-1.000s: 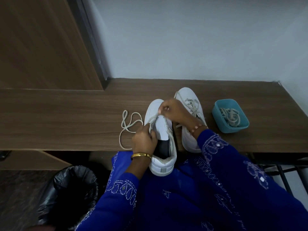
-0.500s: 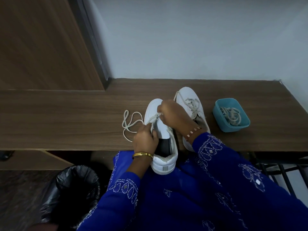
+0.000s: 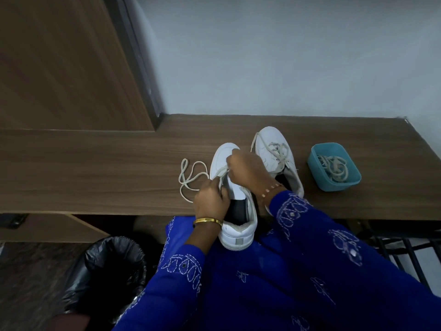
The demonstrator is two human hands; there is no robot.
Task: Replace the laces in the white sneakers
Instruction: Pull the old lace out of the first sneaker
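Lace threading at the toe eyelets of the near sneaker [image 3: 235, 194], lower centre of frame, heel overhanging the wooden bench [image 3: 95, 173]: left hand [image 3: 211, 199] pinches the white lace [image 3: 191, 174] beside the tongue, right hand [image 3: 247, 172] pinches it at an eyelet (lace tip hidden). Judged next move: draw slack through from the loose coil at left, then cross to the opposite eyelet. Count: two sneakers, second sneaker [image 3: 278, 158] laced at centre right; one teal tub [image 3: 334, 167] holding laces; one black-lined bin [image 3: 112, 271] lower left.
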